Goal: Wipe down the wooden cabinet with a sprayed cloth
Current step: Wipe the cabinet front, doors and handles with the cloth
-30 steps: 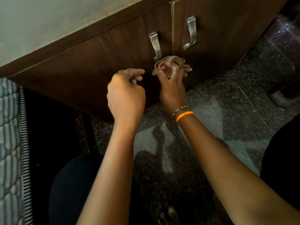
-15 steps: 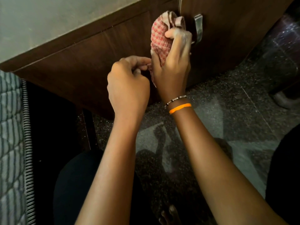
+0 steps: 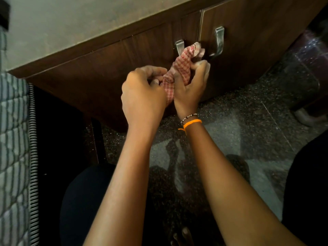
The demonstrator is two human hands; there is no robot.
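The cloth is a red-and-white checked rag, bunched and twisted into a thick rope, its pale frayed end poking up toward the cabinet handles. Both hands hold it in front of the wooden cabinet, off the floor. The right hand has its fingers clamped around the upper half of the twist; the left hand has its fingers curled shut on the lower end, so the two fists sit touching each other. An orange band and a beaded bracelet ring the right wrist.

The cabinet is dark brown wood grain with two doors meeting at a narrow vertical seam. A metal handle sits just left of that seam, partly hidden behind the cloth, and a second handle just right of it. A grey counter overhangs the doors along its front edge. No writing or brand can be read anywhere.

Below the doors lies speckled dark stone floor, open to the right of the arms. At the left edge a striped quilted mattress stands close to the cabinet's left corner, leaving a dark narrow gap.
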